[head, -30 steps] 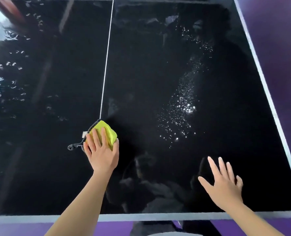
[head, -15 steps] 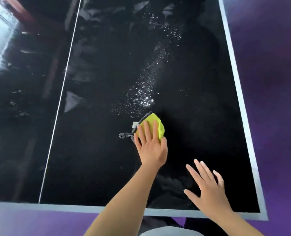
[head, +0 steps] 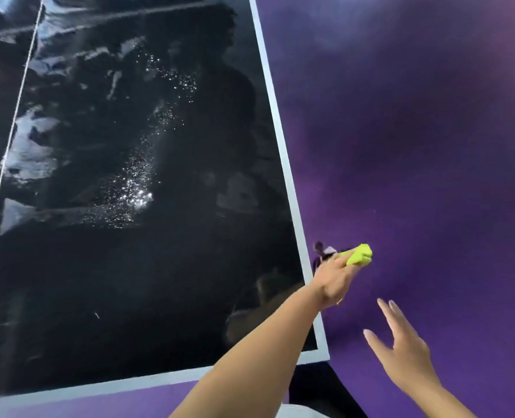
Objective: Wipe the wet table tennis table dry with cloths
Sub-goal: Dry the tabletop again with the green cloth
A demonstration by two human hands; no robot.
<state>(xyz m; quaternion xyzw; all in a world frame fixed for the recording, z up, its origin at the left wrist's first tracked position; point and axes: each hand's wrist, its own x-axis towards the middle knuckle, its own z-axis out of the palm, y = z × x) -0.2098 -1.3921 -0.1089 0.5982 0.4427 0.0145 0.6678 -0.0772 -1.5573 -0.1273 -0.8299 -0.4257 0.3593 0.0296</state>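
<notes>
The black table tennis table (head: 147, 282) fills the left of the view, with a pale border along its right and near edges. Water droplets (head: 135, 194) glisten in a streak across its middle. My left hand (head: 336, 279) grips a bunched yellow-green cloth (head: 360, 255) with a dark trim, held in the air just past the table's right edge, over the floor. My right hand (head: 401, 351) hovers open below it, fingers spread, off the table and touching nothing.
Purple floor (head: 425, 146) lies to the right of the table and along its near edge. A white centre line (head: 15, 122) runs up the table at the left. The near right corner (head: 322, 354) of the table sits under my left forearm.
My left hand swept the cloth rightward across the table and off its right edge, now bunching it in the air. The view turned right. My right hand moved off the table too.
</notes>
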